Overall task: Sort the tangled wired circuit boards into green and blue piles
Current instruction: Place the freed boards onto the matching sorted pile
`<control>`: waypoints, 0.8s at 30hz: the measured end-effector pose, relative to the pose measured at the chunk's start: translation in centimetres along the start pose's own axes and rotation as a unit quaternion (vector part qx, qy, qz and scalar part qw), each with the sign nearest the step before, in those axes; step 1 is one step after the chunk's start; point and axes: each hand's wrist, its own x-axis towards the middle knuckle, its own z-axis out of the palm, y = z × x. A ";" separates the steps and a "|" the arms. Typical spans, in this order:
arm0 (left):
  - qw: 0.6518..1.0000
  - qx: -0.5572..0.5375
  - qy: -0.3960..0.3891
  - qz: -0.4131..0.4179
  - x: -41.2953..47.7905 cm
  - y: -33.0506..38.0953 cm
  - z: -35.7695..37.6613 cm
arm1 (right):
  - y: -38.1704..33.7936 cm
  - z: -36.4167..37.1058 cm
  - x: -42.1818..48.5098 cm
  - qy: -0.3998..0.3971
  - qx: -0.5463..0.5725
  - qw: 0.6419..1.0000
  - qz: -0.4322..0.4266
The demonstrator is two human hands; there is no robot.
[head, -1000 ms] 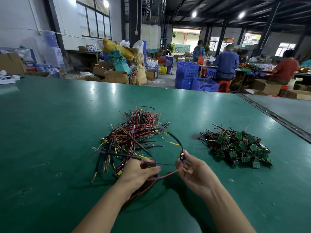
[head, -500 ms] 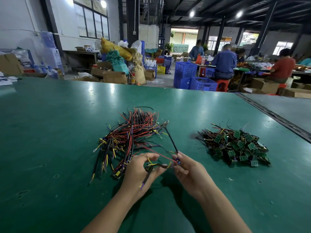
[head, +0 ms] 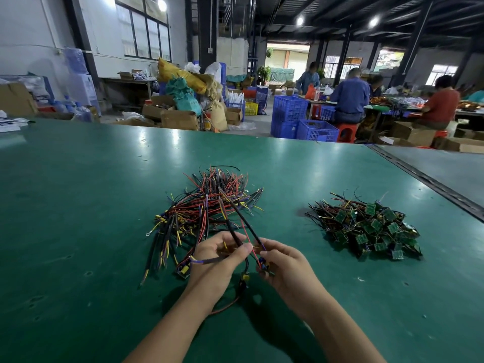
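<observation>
Two thin black wires [head: 241,217] run long and straight from the hands up toward 11 o'clock. They go into one messy heap of red, black and yellow wires [head: 199,208]. The left hand [head: 217,260] pinches one wire with curled fingers, and the right hand [head: 286,271] pinches the other. At 2 o'clock, one heap of little flat, square green boards [head: 366,226] lies on the smooth green tabletop [head: 78,205].

A green table [head: 78,205] fills the foreground. Beyond its far edge stand stacked blue crates [head: 289,113], cardboard boxes [head: 179,120] and a yellow sack [head: 183,77]. A person in a blue shirt [head: 349,98] sits on a red stool [head: 347,132], near a person in a red shirt [head: 442,103].
</observation>
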 end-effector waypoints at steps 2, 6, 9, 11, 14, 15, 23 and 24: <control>1.000 -0.007 -0.003 0.002 0.0 0.0 0.0 | 0.0 0.1 -0.2 -0.033 -0.034 0.999 -0.012; 1.000 -0.023 -0.005 0.004 0.0 0.0 0.0 | 0.0 0.6 -0.8 -0.058 -0.182 0.979 -0.072; 1.000 -0.004 -0.006 0.011 0.1 -0.1 -0.2 | -0.1 0.6 -1.2 -0.103 -0.297 0.939 -0.138; 1.000 -0.003 -0.001 0.012 0.1 -0.1 -0.3 | 0.1 0.5 -1.3 -0.075 -0.381 0.906 -0.168; 1.000 -0.016 -0.011 0.006 0.1 0.1 0.0 | 0.6 0.4 -1.0 -0.027 -0.467 0.862 -0.197; 1.000 -0.024 -0.006 -0.001 0.1 0.2 0.1 | 0.8 0.3 -0.9 -0.022 -0.473 0.859 -0.195; 0.995 -0.055 0.056 -0.055 0.2 0.4 -0.4 | 0.4 0.0 0.0 0.101 -0.204 0.967 -0.117; 0.994 -0.070 0.057 -0.069 0.3 0.5 -0.5 | 0.3 -0.2 0.0 0.106 -0.150 0.978 -0.099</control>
